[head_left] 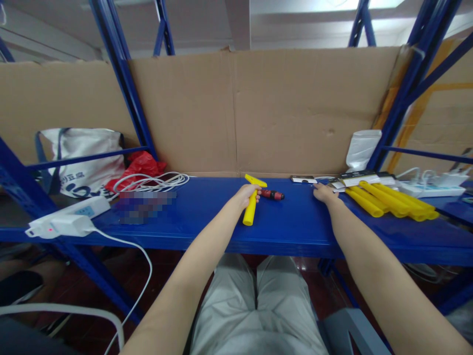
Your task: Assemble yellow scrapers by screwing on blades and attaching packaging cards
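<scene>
My left hand [248, 195] is wrapped round the handle of a yellow T-shaped tool [250, 213], whose crosspiece points away from me on the blue shelf [207, 222]. Just right of it lies a red and black screwdriver-like tool [274, 195]. My right hand [325, 193] rests palm down near the back of the shelf, beside a small dark and white packet [303, 179]; whether its fingertips touch anything is too small to tell. Several yellow tubes [391, 199] lie to the right of that hand, with black and white packaging [360, 178] behind them.
White power strips stand at left [79, 219] and right [432, 187]. Coiled white cable [158, 182], a red bag [142, 165] and a white cloth bag [86, 160] sit at the left. Cardboard [281, 108] closes the back between blue posts.
</scene>
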The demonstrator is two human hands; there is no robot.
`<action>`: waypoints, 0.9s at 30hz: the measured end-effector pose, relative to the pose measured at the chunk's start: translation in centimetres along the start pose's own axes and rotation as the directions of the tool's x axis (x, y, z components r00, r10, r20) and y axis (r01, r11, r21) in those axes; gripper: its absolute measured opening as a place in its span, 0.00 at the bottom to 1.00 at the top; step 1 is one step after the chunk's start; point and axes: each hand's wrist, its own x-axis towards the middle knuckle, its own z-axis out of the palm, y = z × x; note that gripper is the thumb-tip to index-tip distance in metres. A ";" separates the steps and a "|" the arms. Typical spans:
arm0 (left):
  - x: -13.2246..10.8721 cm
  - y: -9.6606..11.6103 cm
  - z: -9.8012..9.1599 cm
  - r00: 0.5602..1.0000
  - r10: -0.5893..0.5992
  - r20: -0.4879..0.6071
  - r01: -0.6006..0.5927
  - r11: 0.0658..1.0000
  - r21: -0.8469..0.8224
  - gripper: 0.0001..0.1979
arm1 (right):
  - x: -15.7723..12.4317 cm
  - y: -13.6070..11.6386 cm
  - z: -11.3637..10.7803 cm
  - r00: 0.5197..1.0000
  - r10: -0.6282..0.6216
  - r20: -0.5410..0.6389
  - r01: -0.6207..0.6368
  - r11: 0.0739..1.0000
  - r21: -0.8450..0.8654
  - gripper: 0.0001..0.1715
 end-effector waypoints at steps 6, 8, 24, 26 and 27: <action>0.1 -0.1 0.0 1.000 0.004 0.005 -0.004 1.000 0.000 0.07 | -0.3 -0.8 -0.1 0.996 0.022 0.087 -0.020 0.999 -0.029 0.31; 0.1 -0.1 0.0 1.000 0.000 0.006 0.000 1.000 0.002 0.07 | -0.1 -0.6 0.0 0.996 0.015 0.083 -0.012 0.999 -0.032 0.31; 0.0 -0.2 0.3 1.000 0.015 0.008 -0.015 0.999 0.038 0.05 | -1.1 -2.1 -1.3 1.000 -0.031 -0.001 0.030 0.996 -0.083 0.23; 0.0 -0.1 0.4 1.000 0.029 0.011 -0.029 0.998 0.051 0.04 | -1.0 -2.3 -1.6 0.999 -0.049 -0.008 0.048 0.995 -0.089 0.18; -0.1 -0.1 0.4 0.999 0.035 0.010 -0.035 0.997 0.066 0.04 | -0.9 -2.4 -1.7 0.999 -0.048 -0.003 0.048 0.995 -0.085 0.17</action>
